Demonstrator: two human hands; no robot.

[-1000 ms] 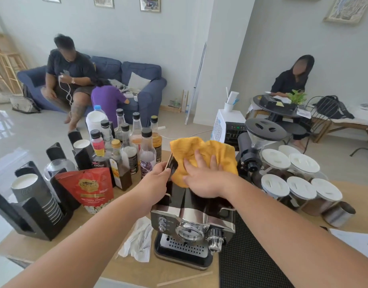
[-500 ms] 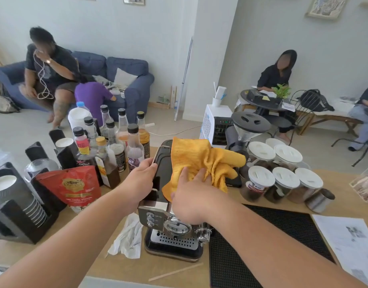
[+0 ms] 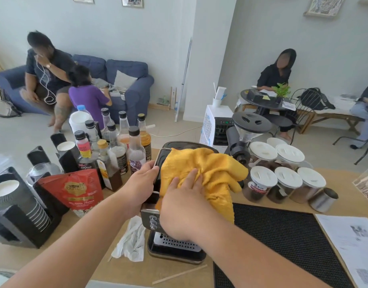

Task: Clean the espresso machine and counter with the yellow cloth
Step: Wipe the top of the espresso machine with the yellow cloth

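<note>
Your left hand [image 3: 140, 179] curled round black-and-steel espresso machine [image 3: 172, 245] side, bracing it; your right hand [image 3: 183, 202] pressed crumpled yellow terry cloth [image 3: 210, 167] flat-fingered onto top, wiping.

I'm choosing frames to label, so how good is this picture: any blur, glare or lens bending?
Head view: the wide lens bows the pillar; light is soft and even, with washed-out glare on the floor at far left; the yellow cloth, right hand and espresso machine are sharp enough, the steel jug at right slightly smeared.
</note>
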